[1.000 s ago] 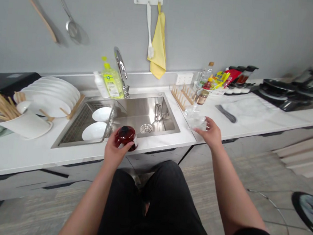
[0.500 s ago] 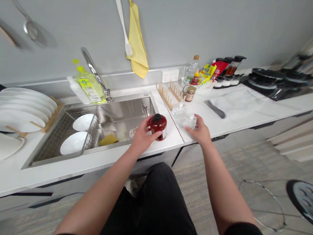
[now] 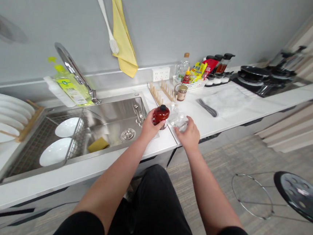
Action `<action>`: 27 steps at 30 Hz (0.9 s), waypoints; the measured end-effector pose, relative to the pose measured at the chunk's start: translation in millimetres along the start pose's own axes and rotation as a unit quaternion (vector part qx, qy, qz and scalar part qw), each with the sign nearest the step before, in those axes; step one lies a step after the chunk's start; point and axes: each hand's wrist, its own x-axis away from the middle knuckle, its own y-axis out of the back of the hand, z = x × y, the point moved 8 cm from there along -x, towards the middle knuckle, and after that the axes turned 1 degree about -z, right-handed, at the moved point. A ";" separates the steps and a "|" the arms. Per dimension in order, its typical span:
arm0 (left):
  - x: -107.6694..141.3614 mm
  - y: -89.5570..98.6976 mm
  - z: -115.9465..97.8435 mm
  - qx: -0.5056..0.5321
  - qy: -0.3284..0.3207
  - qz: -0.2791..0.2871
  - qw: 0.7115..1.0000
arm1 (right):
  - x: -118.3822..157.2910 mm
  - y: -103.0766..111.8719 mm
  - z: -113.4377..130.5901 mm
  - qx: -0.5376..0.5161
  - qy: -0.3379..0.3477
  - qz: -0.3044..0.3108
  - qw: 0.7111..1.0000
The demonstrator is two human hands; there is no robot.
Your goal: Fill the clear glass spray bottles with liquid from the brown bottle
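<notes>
Red-brown bottle [image 3: 161, 114]: held roughly upright, black cap on top, part of a pale label showing; it is just right of the sink, over the near part of the desk [image 3: 219, 124]. Whether its base touches the surface cannot be told.
Left hand [image 3: 150, 127]: grip wrapped around the bottle, thumb across its near side.
Right hand [image 3: 190, 136]: thumb and fingers parted about the clear ware; whether the grip grasps it or only touches it cannot be told.
Clear ware [image 3: 181, 122]: see-through pieces close together on the desk, between the hands, shapes hard to make out.
Wooden rack [image 3: 154, 93]: two rows of pegs, behind the clear ware.
Jar [image 3: 182, 93]: upright, lidded, just right of the rack.
White basket [image 3: 197, 86]: behind the jar, carrying bottles and bright packets.
Dark long item [image 3: 207, 107]: lying flat to the right of the jar.
Sink [image 3: 111, 129]: left of the bottle, with a yellow piece [image 3: 98, 145] inside and two white bowls [image 3: 56, 152] in its wire tray.
</notes>
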 end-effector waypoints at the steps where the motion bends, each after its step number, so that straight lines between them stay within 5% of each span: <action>1: -0.3 0.4 1.8 -0.002 -0.001 0.001 1.000 | -1.0 0.2 0.3 0.004 -0.008 -0.002 1.000; 9: -4.1 1.2 16.5 -0.036 0.021 0.000 0.999 | -10.9 -4.4 6.7 0.082 -0.066 0.002 0.994; 20: 2.8 1.0 7.6 -0.067 0.031 0.006 0.997 | -7.5 -5.2 8.2 0.089 -0.043 0.000 0.995; 24: 55.0 37.2 -9.5 -0.133 0.012 -0.007 0.991 | -4.9 -3.7 6.3 0.077 -0.033 -0.014 0.996; 27: 99.7 88.1 -30.8 -0.188 -0.043 0.027 0.981 | -3.2 -0.9 4.3 0.067 -0.026 -0.039 0.997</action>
